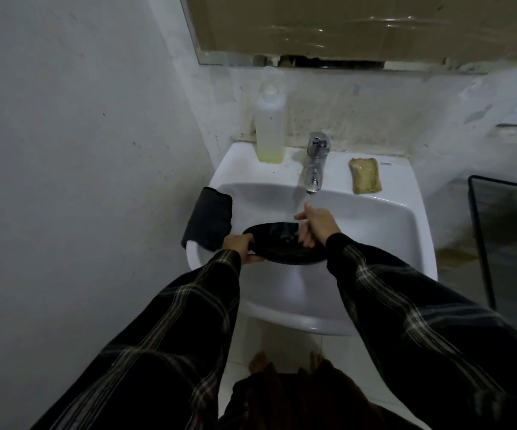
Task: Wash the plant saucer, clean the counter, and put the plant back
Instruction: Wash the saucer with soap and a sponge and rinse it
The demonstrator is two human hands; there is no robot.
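Observation:
A round black plant saucer [278, 246] is held over the bowl of the white sink [375, 218], tilted a little toward me. My left hand [240, 248] grips its left rim. My right hand [316, 223] rests with spread fingers on the saucer's right inner edge. Water runs from the chrome tap [314, 164] straight down onto that hand and into the saucer. The plant is not in view.
A dark folded cloth [209, 223] hangs over the sink's left rim. A clear bottle with yellowish liquid [270, 122] stands at the back left, a yellow sponge [365, 175] at the back right. A black-framed glass panel [508, 243] stands to the right. A wall is close on the left.

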